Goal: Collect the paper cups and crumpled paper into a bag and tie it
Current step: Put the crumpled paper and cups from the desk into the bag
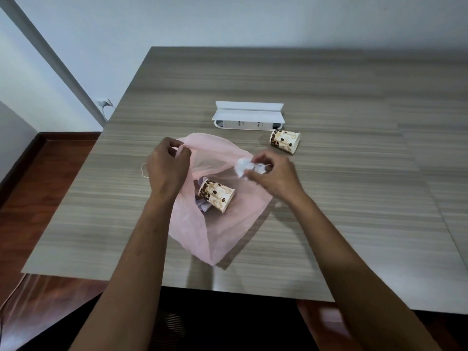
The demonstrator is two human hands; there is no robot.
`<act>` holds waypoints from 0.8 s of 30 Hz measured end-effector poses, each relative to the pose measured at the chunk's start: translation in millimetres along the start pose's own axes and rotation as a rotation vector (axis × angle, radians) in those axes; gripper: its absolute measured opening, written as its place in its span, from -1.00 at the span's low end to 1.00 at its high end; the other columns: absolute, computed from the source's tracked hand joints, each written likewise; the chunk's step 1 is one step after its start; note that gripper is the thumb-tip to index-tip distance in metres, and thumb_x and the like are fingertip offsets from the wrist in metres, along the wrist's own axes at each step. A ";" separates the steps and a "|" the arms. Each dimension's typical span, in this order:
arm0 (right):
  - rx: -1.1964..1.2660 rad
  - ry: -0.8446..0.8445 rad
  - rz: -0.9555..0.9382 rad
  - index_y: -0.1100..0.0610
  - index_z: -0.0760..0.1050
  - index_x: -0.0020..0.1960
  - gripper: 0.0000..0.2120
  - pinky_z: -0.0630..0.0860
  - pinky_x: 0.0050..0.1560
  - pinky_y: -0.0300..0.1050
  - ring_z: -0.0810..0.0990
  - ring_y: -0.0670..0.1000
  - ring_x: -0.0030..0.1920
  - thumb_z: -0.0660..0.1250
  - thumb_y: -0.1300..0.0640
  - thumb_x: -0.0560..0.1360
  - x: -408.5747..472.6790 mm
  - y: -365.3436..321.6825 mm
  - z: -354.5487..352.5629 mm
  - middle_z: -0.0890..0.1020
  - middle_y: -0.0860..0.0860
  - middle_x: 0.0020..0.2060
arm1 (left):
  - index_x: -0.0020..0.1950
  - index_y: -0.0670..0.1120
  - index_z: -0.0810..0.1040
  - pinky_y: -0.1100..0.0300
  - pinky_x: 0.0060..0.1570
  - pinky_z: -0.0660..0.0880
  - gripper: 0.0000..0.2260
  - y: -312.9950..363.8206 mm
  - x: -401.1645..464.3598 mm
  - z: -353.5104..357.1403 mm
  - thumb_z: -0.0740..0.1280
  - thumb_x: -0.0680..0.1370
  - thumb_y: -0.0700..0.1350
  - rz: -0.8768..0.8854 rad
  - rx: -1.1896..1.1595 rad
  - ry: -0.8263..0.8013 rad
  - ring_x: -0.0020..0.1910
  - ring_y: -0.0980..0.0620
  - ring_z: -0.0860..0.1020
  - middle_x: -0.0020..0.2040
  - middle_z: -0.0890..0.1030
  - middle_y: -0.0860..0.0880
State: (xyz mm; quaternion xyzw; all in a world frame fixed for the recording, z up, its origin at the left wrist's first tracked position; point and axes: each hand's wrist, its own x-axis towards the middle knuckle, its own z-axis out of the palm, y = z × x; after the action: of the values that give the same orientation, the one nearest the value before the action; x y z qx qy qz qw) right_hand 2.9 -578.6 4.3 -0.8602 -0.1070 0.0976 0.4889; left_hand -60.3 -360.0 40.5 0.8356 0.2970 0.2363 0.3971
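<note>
A wood-grain tabletop [329, 198] carries everything here, and a translucent pink bag [228, 224] lies on it near the front edge, its mouth held open toward the far side. Places below are given from that bag. Beyond the bag, farther back on the tabletop, sits a white power strip [248, 119] with a raised flap along its rear. The left hand [167, 165] is at the bag's left rim, its fingers and thumb curled in a closed grip that pinches the thin plastic edge and lifts it. The right hand [271, 173] is at the bag's right rim, fingers bent in a closed grip around a ball of crumpled paper [244, 167]; the paper juts out on the bag side of the fingers, just over the open mouth. Inside the bag one paper cup [216, 195] with a coffee-bean print lies on its side, between the two hands and nearer the person than either grip, with more pale crumpled paper beside it. A second paper cup [285, 141] lies tipped over outside the bag, beyond the right hand and just in front of the power strip's right end.
</note>
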 end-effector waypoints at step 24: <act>-0.066 0.355 0.199 0.00 0.60 0.04 -0.74 0.49 0.20 -0.01 0.56 0.10 0.11 0.33 0.00 0.37 107.8 62.8 13.7 0.63 0.04 0.05 | -0.09 -0.07 0.62 0.49 -0.32 0.29 -0.90 8.6 23.8 49.9 0.33 0.46 -0.17 0.080 -0.050 -0.076 -0.35 0.33 0.49 -0.36 0.52 0.16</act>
State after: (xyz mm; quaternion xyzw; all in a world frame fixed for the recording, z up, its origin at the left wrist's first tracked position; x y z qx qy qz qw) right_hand 108.0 -568.6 -63.5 -0.8858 0.0631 -0.0112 0.4596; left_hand -9.3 -374.2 22.6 0.8449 0.2424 0.2275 0.4190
